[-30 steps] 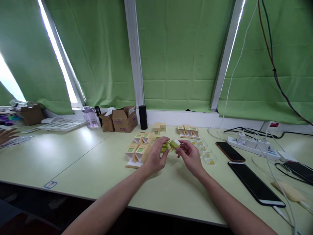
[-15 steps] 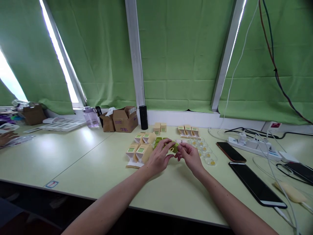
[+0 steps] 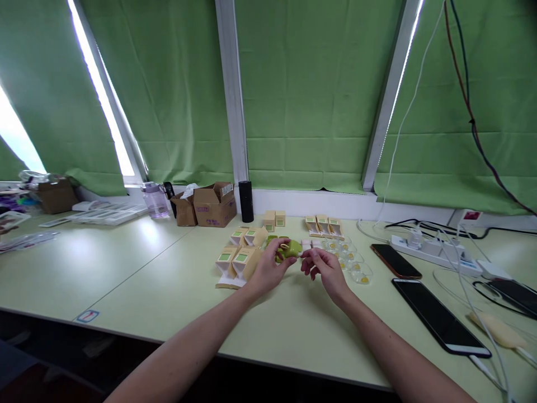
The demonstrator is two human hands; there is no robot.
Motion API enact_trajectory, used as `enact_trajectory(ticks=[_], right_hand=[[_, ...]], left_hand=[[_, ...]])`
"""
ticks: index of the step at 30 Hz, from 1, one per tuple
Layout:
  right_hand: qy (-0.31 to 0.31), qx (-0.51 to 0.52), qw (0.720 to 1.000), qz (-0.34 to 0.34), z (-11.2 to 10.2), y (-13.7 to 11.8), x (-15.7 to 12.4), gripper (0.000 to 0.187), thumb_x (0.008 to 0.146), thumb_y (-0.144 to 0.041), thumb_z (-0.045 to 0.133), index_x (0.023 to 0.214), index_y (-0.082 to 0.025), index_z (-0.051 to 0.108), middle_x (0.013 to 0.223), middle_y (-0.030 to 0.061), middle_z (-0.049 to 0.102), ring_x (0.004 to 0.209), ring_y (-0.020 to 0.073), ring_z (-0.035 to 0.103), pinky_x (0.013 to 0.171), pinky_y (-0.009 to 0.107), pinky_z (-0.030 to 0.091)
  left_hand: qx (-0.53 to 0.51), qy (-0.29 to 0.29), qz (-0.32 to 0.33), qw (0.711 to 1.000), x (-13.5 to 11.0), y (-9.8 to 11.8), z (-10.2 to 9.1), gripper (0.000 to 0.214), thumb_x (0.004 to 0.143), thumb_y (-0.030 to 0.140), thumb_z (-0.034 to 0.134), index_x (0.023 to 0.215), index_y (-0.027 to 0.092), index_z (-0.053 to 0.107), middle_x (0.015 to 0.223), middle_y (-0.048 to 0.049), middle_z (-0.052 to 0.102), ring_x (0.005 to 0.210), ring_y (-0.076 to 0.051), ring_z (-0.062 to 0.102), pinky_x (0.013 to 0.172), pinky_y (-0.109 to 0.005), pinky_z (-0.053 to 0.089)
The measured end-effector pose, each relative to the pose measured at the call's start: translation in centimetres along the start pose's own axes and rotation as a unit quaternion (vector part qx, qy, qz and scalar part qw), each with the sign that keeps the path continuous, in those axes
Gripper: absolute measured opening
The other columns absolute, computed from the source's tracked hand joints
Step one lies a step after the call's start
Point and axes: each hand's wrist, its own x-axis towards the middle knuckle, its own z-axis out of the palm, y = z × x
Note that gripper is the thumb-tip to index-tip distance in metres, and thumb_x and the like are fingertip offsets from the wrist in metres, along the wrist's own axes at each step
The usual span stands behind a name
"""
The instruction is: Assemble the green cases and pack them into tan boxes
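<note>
My left hand (image 3: pixel 271 267) is closed around a small, rounded green piece (image 3: pixel 293 248) with a pale yellow loop on it. At the right end of that piece, the thumb and forefinger of my right hand (image 3: pixel 326 270) are pinched together beside a tiny whitish bit; what they hold is too small to make out. Behind my left hand are more green pieces (image 3: pixel 268 240), partly hidden. Left of it stand several small tan boxes (image 3: pixel 247 260) with green-windowed tops and open flaps. To the right lie clear round plastic shells (image 3: pixel 361 274) with yellow centres, next to small pale pink pieces (image 3: pixel 311 244).
More tan boxes (image 3: pixel 323 225) stand at the back, near a black cylinder (image 3: pixel 246 201) and cardboard boxes (image 3: pixel 216 206). On the right lie a phone (image 3: pixel 396 261), a larger black-screened device (image 3: pixel 440 316), a power strip (image 3: pixel 436 254) and loose cables. A purple bottle (image 3: pixel 156 201) stands farther left.
My left hand has turned the green piece, so its loop now faces up and its end points right. The right fingers have shifted slightly down and away from it.
</note>
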Motion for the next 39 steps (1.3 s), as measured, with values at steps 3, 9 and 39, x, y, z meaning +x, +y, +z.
enact_trajectory(ticks=[3, 9, 39], right_hand=[[0.008, -0.076, 0.997, -0.027, -0.2, 0.0, 0.0, 0.059, 0.095, -0.076, 0.060, 0.090, -0.019, 0.075, 0.069, 0.0054, 0.071, 0.059, 0.0175, 0.062, 0.051, 0.027, 0.043], [0.039, -0.471, 0.869, -0.145, -1.7, -1.4, -0.1, 0.020, 0.098, -0.030, 0.061, 0.083, -0.025, 0.073, 0.076, 0.0041, 0.076, 0.067, 0.0222, 0.065, 0.060, 0.031, 0.040], [-0.136, -0.102, 0.984, 0.055, -8.0, -4.1, -0.9, 0.039, 0.078, -0.052, 0.091, 0.079, -0.023, 0.065, 0.114, 0.0132, 0.079, 0.130, 0.0355, 0.066, 0.107, 0.049, 0.052]], left_hand=[[-0.066, 0.000, -0.057, 0.996, 0.4, -0.3, 0.2, 0.046, 0.091, 0.047, 0.080, 0.126, 0.020, 0.067, 0.121, -0.0109, 0.072, 0.104, -0.023, 0.070, 0.091, -0.039, 0.059], [-0.198, -0.013, -0.116, 0.973, 1.0, -1.1, 0.0, 0.065, 0.082, 0.075, 0.079, 0.104, 0.014, 0.069, 0.097, -0.0070, 0.071, 0.081, -0.017, 0.065, 0.072, -0.030, 0.055], [-0.370, 0.031, -0.169, 0.913, 1.2, -1.1, 0.1, 0.054, 0.080, 0.064, 0.088, 0.093, 0.014, 0.073, 0.080, -0.0014, 0.061, 0.072, -0.012, 0.053, 0.071, -0.028, 0.046]])
